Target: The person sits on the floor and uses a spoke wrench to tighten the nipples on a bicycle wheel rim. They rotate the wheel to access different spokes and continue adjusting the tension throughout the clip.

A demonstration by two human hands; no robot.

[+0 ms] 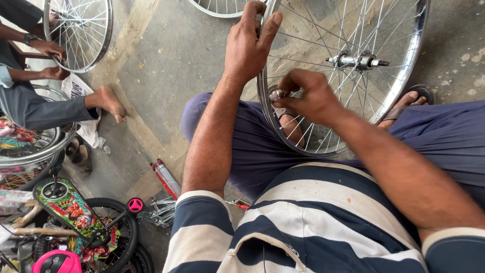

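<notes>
Wheel (399, 76), chrome-rimmed, spoked, upright across the lap at 12 to 1 o'clock of the view; hub and axle (357, 61) near its middle.

Far left, 9 to 10 o'clock: second wheel (78, 33) in the hands of another seated person (30, 101), bare foot out on the concrete floor (166, 60). Below, 7 to 8 o'clock: small decorated child's bicycle (70, 212), pink parts, black tyre. At 6 to 7 o'clock: loose spoke bundle (161, 212) on the ground.

Left hand (248, 48): over the rim at 9 o'clock of the hub, fingers together and curled over the edge, thumb down the near side; clamped on the wheel, steadying it.

Right hand (309, 96): inside the rim at 7 o'clock of the hub, fingertips pinched together on a small metal piece (277, 95) at the rim, seemingly a nipple or spoke tool; exact kind too small to tell.

Handling note, as judgement: best done with rim braced firm against thigh, left grip unmoving, right pinch square to the spoke end, small even turns, neighbouring spokes kept clear of knuckles. Sandalled foot (404, 103) visible through spokes at 3 o'clock.
</notes>
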